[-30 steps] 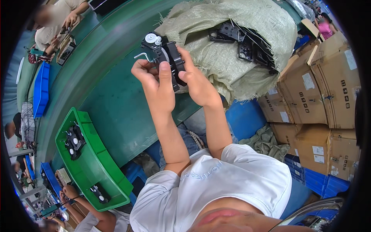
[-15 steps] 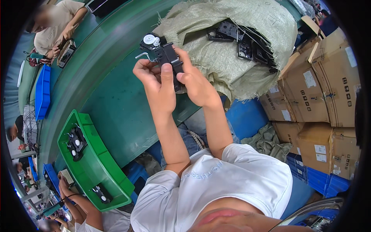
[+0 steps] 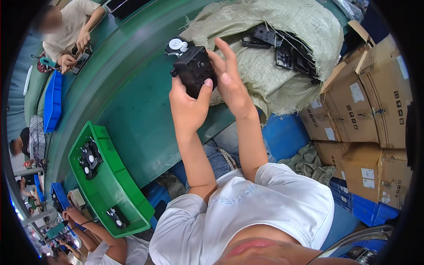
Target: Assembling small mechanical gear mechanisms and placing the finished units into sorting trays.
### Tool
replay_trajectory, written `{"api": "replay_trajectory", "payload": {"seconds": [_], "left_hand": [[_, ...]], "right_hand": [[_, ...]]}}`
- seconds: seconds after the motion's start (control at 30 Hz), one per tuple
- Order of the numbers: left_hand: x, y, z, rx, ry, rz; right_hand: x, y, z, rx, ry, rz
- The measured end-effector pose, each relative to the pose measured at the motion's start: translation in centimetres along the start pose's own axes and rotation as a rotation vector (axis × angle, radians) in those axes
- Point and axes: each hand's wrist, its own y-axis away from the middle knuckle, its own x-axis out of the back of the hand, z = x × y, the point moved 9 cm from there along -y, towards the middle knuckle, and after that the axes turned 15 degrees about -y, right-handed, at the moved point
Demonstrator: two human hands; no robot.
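My left hand point(image 3: 190, 108) grips a black plastic housing point(image 3: 193, 70) by its lower left side, the thumb laid across its face. On the right of the housing, my right hand point(image 3: 235, 90) has its fingers apart, the index finger raised. Another of its fingers reaches the housing's edge. Just beyond the housing is a white gear point(image 3: 175, 44) with smaller gears on a dark part; whether these are joined to the housing, I cannot tell. A woven sack point(image 3: 265, 84) lies beyond my right hand, with several black plastic parts point(image 3: 282, 57) in its mouth.
A green tote point(image 3: 126, 185) on the left holds black mechanisms point(image 3: 90, 159) with white gears. The green table point(image 3: 141, 115) runs under my hands. Cardboard boxes point(image 3: 340, 106) are stacked at the right. Co-workers sit at the left, near a blue tray point(image 3: 53, 101).
The housing has turned, showing a broad black face, and the bent metal rod is out of sight. My right hand has loosened from it, its index finger lifting.
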Motion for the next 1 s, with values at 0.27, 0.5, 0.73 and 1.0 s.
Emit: {"api": "replay_trajectory", "payload": {"seconds": [0.27,0.5,0.73,1.0], "left_hand": [[6.2,2.3,2.3,-0.134,-0.167,0.250],[16.7,9.5,1.7,0.096,0.181,0.411],[28.9,20.2,-0.2,0.519,-0.081,0.555],[33.4,24.6,-4.3,0.850,-1.308,0.173]], "right_hand": [[0.9,-0.2,0.5,-0.073,-0.032,0.081],[2.0,-0.5,2.7,-0.211,-0.121,0.028],[3.7,-1.1,4.3,-0.260,-0.126,0.019],[4.1,-1.1,4.2,-0.262,-0.091,0.082]]}}
